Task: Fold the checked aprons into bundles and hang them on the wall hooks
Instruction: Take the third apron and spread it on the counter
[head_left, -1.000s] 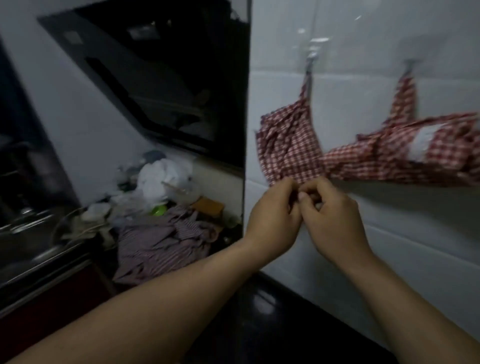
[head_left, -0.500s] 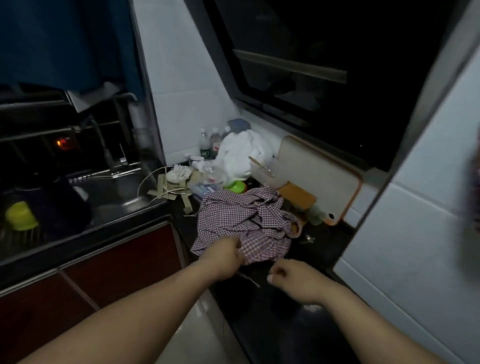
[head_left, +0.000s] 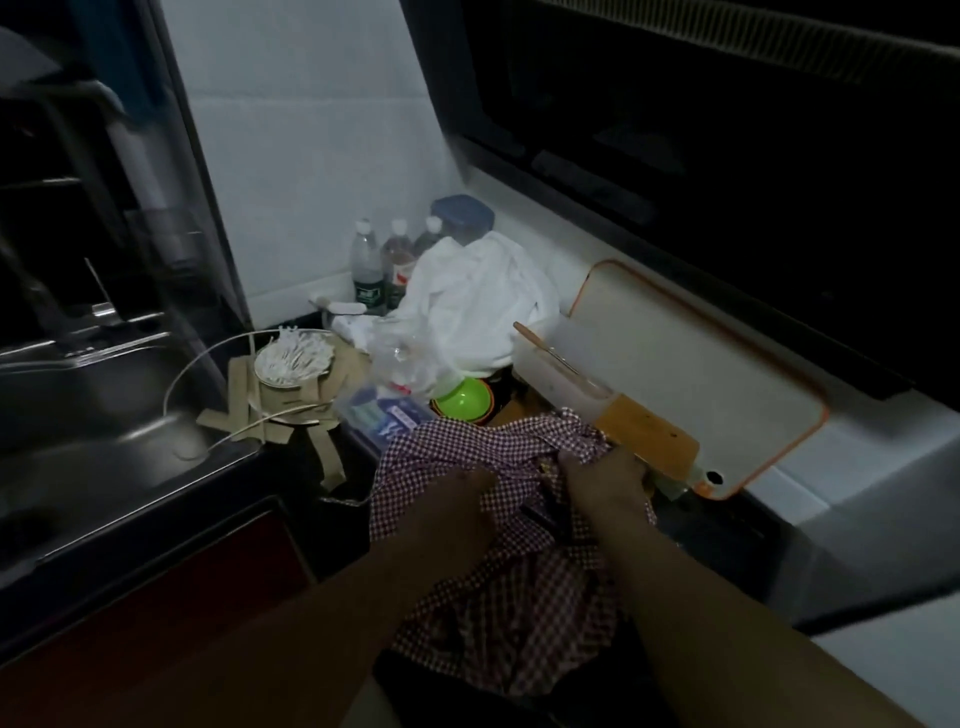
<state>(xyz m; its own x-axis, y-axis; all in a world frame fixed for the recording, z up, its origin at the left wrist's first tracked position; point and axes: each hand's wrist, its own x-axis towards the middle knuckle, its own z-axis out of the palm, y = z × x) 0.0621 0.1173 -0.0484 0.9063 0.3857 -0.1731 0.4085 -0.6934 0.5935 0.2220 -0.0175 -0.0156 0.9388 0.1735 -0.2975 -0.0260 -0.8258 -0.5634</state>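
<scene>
Cloth is bunching between your two grips: your left grip (head_left: 453, 501) is pinching a fold of the checked apron (head_left: 540, 597) near its upper middle, and your right grip (head_left: 602, 480) is curling round a gathered ridge just beside it, close to the wooden board (head_left: 649, 441). The apron is lying crumpled on the dark counter (head_left: 727, 525), with its lower part spilling over the front edge towards you. To do this step well, you should probably be lifting the whole piece clear before folding, since the green bowl (head_left: 462, 400) and the clear plastic wrapping (head_left: 400, 364) are sitting just behind it and could be dragged along. You should also be feeling for the strap or ties and keeping one loop outside the bundle, because that is likely what will be catching the hook; no hooks are showing here. Spreading your grips apart along one edge should be pulling the creases out. The fabric is showing a fine dark-red and white check and is looking thin, soft and limp, falling in many loose wrinkles. A dark strip is showing between your grips, and whether it is a strap or a gap in the cloth is too dim to tell.
</scene>
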